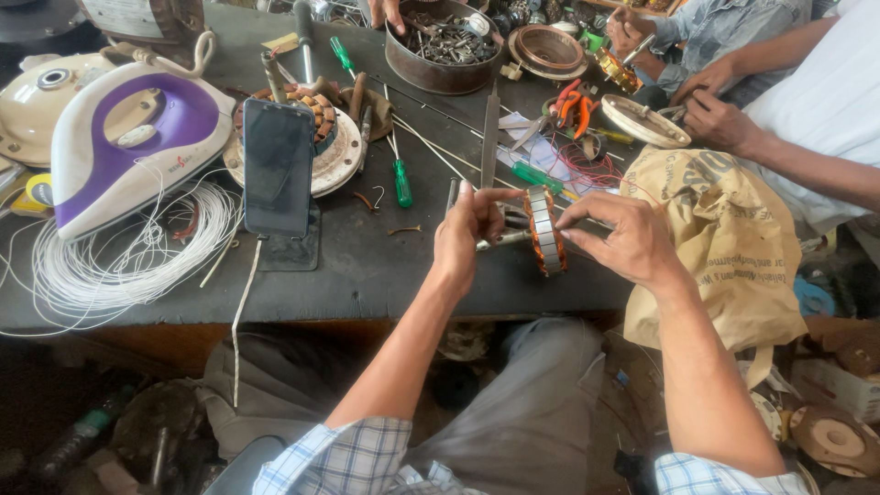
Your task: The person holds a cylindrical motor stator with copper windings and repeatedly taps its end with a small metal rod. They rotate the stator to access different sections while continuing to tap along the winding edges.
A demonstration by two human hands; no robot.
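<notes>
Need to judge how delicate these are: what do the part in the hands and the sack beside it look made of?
Stator: looks like stacked grey steel laminations, ribbed edge, with orange-copper windings either side; both the left hand and right hand pinch it. Sack: tan, creased and matte, probably heavy paper, possibly woven plastic.

I see two bare arms coming up from the bottom edge. Both wear a shirt with a check pattern in blue, white and a bit of grey. The sleeves are short and stop above the elbows. The left sleeve shows more cloth than the right one. The legs wear grey trousers, and one knee sits between the arms. The left hand (467,234) and the right hand (623,240) are bare, with no gloves. I see no rings and no watch on them.
</notes>
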